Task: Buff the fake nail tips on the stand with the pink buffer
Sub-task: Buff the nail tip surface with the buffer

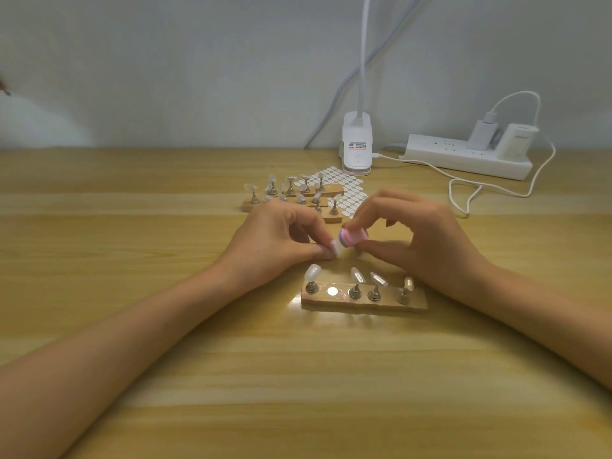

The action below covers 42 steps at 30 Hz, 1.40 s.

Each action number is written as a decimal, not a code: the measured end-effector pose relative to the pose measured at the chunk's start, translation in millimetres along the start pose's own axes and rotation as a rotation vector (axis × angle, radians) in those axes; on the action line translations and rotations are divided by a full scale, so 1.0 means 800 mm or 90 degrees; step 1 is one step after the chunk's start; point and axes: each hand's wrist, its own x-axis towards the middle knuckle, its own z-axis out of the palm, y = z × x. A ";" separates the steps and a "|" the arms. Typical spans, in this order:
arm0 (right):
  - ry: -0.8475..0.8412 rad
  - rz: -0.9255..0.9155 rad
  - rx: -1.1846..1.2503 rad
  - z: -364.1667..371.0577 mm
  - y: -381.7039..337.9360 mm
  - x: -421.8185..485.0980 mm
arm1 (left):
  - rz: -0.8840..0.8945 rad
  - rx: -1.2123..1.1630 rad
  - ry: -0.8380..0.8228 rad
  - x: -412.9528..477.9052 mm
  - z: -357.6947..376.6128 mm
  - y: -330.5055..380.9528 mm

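Left hand (pixel 281 240) pinches nail tip (pixel 335 247); right hand (pixel 420 236) pinches pink buffer (pixel 354 237); lamp label (pixel 357 146) unreadable.

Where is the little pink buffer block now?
Head view, centre: the pink buffer block is pinched in the right hand, beside a pale nail tip the left hand holds, beyond the near wooden stand.

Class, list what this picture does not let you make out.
Head view: whether the small pink cylindrical buffer touches the white fake nail tip; blurred and tiny.
Head view: what lies under that tip, hidden by the left hand.
Head view: the white clip lamp; its head is cut off by the top edge.
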 end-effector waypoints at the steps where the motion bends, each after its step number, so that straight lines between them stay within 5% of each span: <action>1: -0.008 -0.019 -0.006 0.001 0.000 -0.001 | 0.003 -0.001 0.003 0.000 0.000 0.000; 42: 0.010 -0.062 -0.042 0.002 -0.001 0.002 | 0.011 -0.046 -0.037 0.009 -0.003 -0.001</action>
